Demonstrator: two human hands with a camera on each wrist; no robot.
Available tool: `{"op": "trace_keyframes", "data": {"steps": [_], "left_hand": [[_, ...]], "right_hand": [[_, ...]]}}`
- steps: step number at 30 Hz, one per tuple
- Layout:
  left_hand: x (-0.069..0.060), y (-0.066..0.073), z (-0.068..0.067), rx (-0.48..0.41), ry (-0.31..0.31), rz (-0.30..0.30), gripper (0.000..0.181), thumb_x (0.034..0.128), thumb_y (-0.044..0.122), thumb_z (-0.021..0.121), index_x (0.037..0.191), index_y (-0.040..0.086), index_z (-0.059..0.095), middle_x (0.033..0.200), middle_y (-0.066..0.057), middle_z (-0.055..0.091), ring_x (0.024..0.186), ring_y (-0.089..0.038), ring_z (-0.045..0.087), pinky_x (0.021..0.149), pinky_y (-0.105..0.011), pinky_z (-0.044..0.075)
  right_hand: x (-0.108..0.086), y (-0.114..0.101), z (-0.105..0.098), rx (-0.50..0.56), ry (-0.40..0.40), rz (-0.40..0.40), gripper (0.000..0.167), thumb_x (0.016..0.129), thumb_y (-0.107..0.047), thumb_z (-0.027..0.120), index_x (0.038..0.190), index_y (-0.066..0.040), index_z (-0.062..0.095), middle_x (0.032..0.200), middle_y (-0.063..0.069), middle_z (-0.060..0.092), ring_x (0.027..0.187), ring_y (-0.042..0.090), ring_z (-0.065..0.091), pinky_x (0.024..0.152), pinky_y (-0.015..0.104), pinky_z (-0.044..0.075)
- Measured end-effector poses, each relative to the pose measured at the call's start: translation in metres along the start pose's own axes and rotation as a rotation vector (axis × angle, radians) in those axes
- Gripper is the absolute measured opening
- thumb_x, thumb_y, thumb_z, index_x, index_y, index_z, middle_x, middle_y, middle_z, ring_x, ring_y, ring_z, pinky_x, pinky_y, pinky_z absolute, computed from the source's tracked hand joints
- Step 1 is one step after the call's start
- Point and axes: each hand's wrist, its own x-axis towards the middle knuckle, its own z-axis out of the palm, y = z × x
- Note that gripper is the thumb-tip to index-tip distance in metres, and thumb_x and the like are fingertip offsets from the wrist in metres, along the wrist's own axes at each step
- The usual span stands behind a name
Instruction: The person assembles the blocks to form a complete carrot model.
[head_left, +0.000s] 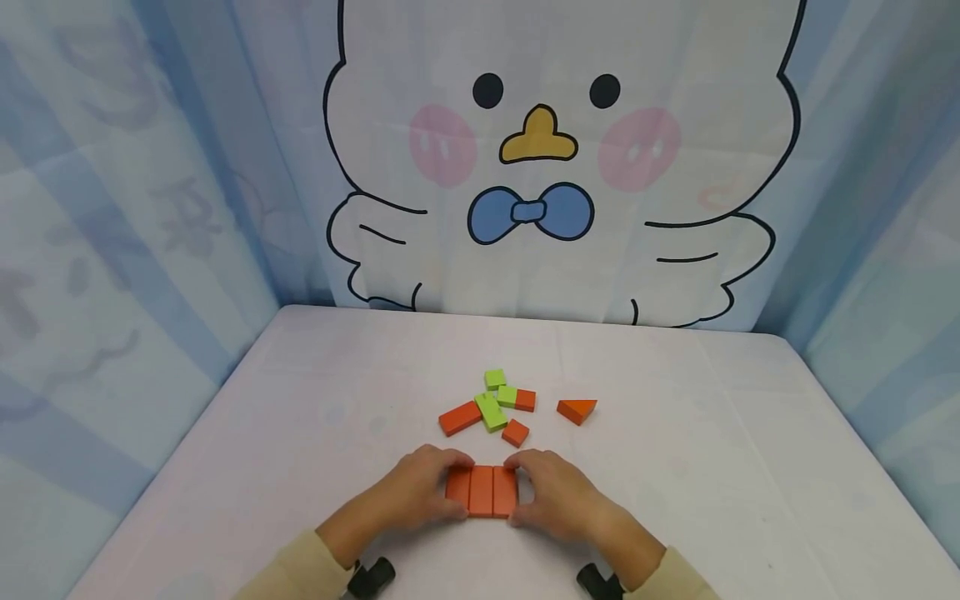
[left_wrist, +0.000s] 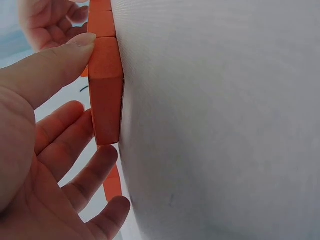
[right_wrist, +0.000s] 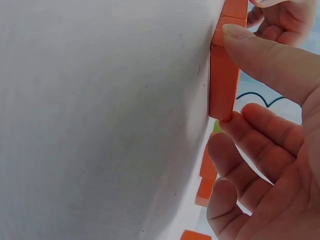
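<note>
Three orange rectangular blocks (head_left: 481, 493) lie side by side on the table, long sides touching, forming a flat row. My left hand (head_left: 415, 488) holds the left end block (left_wrist: 106, 95), its thumb at the near end and its index finger at the far end. On the other side, my right hand (head_left: 561, 495) grips the right end block (right_wrist: 225, 80) the same way. Between them the middle block is touched by neither hand. Both wrist views show the remaining fingers spread loosely beside the row.
Beyond the hands lie loose pieces: several green blocks (head_left: 491, 412), an orange bar (head_left: 460, 418), small orange blocks (head_left: 515, 432) and an orange triangular block (head_left: 577, 410). The white-covered table (head_left: 675, 433) ends at a curtain (head_left: 525, 275) printed with a cartoon bird.
</note>
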Motion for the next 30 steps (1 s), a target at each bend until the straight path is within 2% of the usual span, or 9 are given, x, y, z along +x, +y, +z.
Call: {"op": "trace_keyframes", "data": {"steps": [5, 12, 18, 25, 30], "left_hand": [[-0.001, 0.000, 0.001, -0.006, 0.006, -0.005, 0.057, 0.0779, 0.027, 0.088, 0.129, 0.017, 0.064, 0.120, 0.007, 0.061, 0.111, -0.018, 0.052, 0.099, -0.046, 0.046], [-0.002, -0.001, -0.001, -0.009, 0.007, 0.026, 0.059, 0.0785, 0.026, 0.087, 0.131, 0.015, 0.063, 0.122, 0.005, 0.061, 0.112, -0.020, 0.053, 0.100, -0.047, 0.045], [-0.002, -0.002, -0.002, 0.003, 0.025, 0.023, 0.064, 0.0780, 0.031, 0.087, 0.134, 0.016, 0.060, 0.125, 0.004, 0.061, 0.116, -0.021, 0.052, 0.101, -0.047, 0.044], [0.003, -0.004, -0.012, 0.024, 0.083, 0.008, 0.061, 0.0826, 0.030, 0.084, 0.136, 0.015, 0.059, 0.128, -0.003, 0.059, 0.122, -0.027, 0.051, 0.101, -0.051, 0.044], [0.012, -0.004, -0.020, 0.053, 0.136, -0.017, 0.058, 0.0844, 0.028, 0.082, 0.136, 0.014, 0.059, 0.123, -0.002, 0.060, 0.116, -0.024, 0.053, 0.098, -0.047, 0.047]], "right_hand": [[0.000, 0.002, 0.001, 0.006, -0.002, 0.000, 0.059, 0.080, -0.025, 0.085, 0.130, -0.007, 0.060, 0.122, 0.001, 0.061, 0.109, 0.021, 0.054, 0.098, 0.048, 0.046], [0.000, 0.002, 0.000, 0.026, 0.003, 0.000, 0.060, 0.080, -0.025, 0.086, 0.130, -0.007, 0.060, 0.123, 0.003, 0.061, 0.107, 0.022, 0.054, 0.097, 0.050, 0.046], [0.001, 0.002, -0.001, 0.028, -0.002, 0.010, 0.061, 0.079, -0.026, 0.086, 0.130, -0.007, 0.060, 0.126, 0.005, 0.061, 0.111, 0.025, 0.055, 0.100, 0.051, 0.044], [0.001, 0.001, -0.001, 0.033, -0.009, 0.026, 0.061, 0.079, -0.025, 0.086, 0.130, -0.006, 0.060, 0.127, 0.006, 0.061, 0.112, 0.026, 0.055, 0.100, 0.052, 0.044], [0.001, 0.001, -0.001, 0.046, -0.009, 0.028, 0.061, 0.079, -0.024, 0.086, 0.130, -0.005, 0.059, 0.127, 0.006, 0.061, 0.109, 0.025, 0.056, 0.099, 0.052, 0.045]]}}
